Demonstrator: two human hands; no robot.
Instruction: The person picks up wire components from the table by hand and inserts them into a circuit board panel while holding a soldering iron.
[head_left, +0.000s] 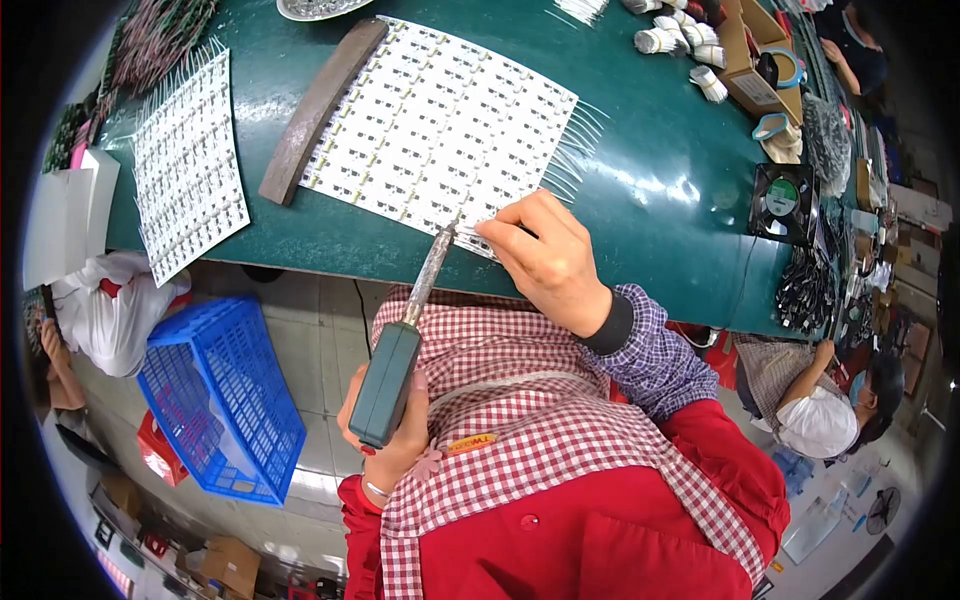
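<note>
left hand [385, 440] grip clamped on soldering iron [400, 350] | right hand [545, 260] fingertips pressed on LED panel [440, 125], grip unclear | iron tip hidden

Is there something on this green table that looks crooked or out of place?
Nothing looks damaged or spilled. The big white panel lies at a slant under a dark bar, and the left hand holds the soldering iron at its near edge beside the right hand.

A dark green bench [640, 190] carries a large white circuit panel [440, 130] at its middle, a brown bar [320, 105] along that panel's left edge, a smaller panel [188, 165] far left, white wire bundles [680, 45] and a small fan [783, 203] right.
</note>
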